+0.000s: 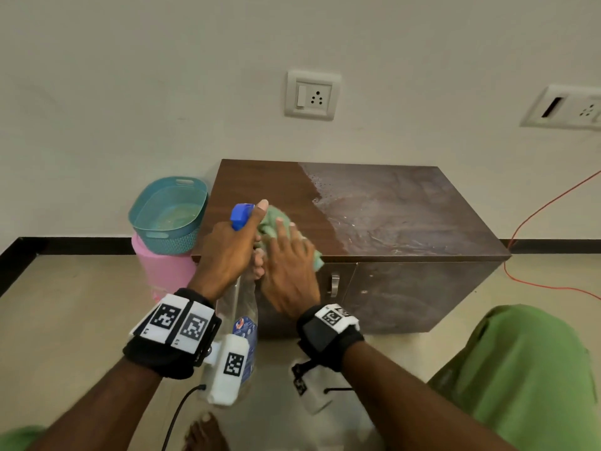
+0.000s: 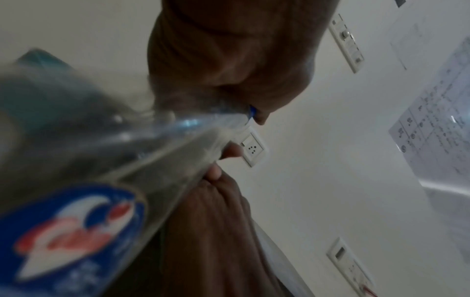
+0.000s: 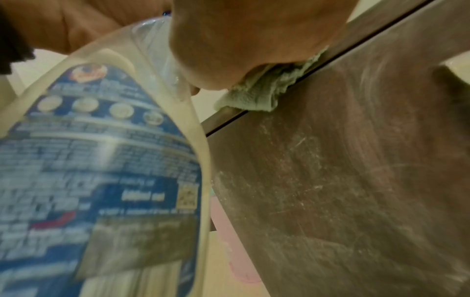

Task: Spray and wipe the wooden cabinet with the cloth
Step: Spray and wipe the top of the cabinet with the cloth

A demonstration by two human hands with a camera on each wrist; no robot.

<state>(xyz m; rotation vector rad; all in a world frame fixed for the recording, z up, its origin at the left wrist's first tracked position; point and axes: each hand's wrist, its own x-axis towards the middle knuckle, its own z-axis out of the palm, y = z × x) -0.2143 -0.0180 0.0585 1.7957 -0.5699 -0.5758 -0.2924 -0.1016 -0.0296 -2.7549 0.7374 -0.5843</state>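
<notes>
A low dark wooden cabinet (image 1: 406, 216) stands against the wall; the right part of its top is wet and streaked. My left hand (image 1: 232, 249) grips a clear spray bottle (image 1: 240, 317) with a blue nozzle (image 1: 241, 215), held upright at the cabinet's front left corner. My right hand (image 1: 289, 258) presses a light green cloth (image 1: 276, 222) flat on the top near the front edge, fingers spread straight. In the right wrist view the cloth (image 3: 257, 94) hangs over the cabinet's edge, beside the bottle's label (image 3: 101, 160). In the left wrist view the bottle (image 2: 89, 160) fills the lower left.
A teal basket (image 1: 169, 216) sits on a pink stool (image 1: 166, 271) left of the cabinet. A red cable (image 1: 533, 216) runs down to the floor on the right. Wall sockets (image 1: 313, 95) are above. My green-clad knee (image 1: 527, 375) is at lower right. The cabinet door has a metal handle (image 1: 335, 284).
</notes>
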